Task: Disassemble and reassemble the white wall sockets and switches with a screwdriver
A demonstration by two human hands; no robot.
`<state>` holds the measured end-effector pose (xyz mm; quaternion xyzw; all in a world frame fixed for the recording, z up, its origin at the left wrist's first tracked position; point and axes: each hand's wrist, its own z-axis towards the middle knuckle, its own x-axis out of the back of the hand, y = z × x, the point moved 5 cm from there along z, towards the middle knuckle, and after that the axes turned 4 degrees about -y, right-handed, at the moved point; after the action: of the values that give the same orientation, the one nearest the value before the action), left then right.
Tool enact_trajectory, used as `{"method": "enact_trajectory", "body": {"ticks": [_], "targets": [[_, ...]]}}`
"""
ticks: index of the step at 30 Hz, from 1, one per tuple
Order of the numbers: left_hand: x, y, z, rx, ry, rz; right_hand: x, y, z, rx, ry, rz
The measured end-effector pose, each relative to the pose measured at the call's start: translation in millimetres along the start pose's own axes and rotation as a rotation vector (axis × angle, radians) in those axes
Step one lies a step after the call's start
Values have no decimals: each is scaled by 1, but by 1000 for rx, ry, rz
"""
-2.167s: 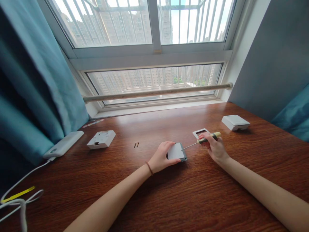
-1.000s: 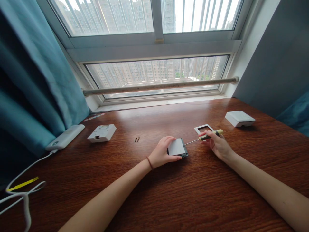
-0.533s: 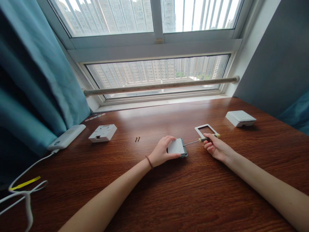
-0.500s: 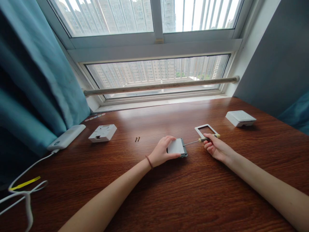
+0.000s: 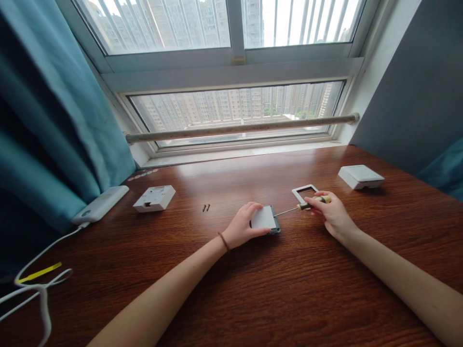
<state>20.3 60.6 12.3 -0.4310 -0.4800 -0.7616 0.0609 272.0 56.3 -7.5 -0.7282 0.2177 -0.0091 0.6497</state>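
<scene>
My left hand grips a wall switch panel, white on top with a grey base, flat on the wooden table. Its thumb and fingers press on opposite edges. My right hand is closed round the black and yellow handle of a screwdriver. The metal shaft points left, and its tip touches the panel's right edge, by the seam between white face and grey base. Just behind the right hand lies a white square frame, partly covered by the fingers. Two small screws rest left of the panel.
A white box stands at the left and another white box at the far right. A white power bank with a cable lies beside the blue curtain. A metal rail crosses the window behind the table.
My right hand has shifted its grip on the screwdriver, the fingers now higher and further over the handle. The screwdriver tip has moved slightly left and up. My left hand stays in place.
</scene>
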Motion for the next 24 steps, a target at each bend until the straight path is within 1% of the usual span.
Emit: {"method": "enact_trajectory", "body": {"ticks": [2,5,6,8,9,11,13,16,20,22,24], "targets": [[0,0,0,-3,5,0,-1,-18,-1,172,-58,-227],[0,-1,0,-10,9,6,-8,-46,-6,436,-231,-700],[0,-1,0,-13,9,8,-10,-52,-7,510,-297,-815],[-1,-1,0,-16,12,10,-13,-58,-9,613,-449,-954],[-1,-1,0,-17,15,11,-14,-58,-9,629,-537,-993],[-1,-2,0,-17,19,11,-15,-52,-8,610,-695,-1049],[-1,-2,0,-16,19,10,-15,-44,-5,579,-778,-1073],[-1,-2,0,-13,13,9,-15,-35,-4,553,-834,-1086],[-1,-1,0,-17,7,19,-18,-28,-7,558,-889,-1140],[-1,-1,0,-21,3,27,-18,-25,-9,561,-897,-1167],[-1,-1,0,-25,1,34,-18,-24,-11,590,-869,-1216]]}}
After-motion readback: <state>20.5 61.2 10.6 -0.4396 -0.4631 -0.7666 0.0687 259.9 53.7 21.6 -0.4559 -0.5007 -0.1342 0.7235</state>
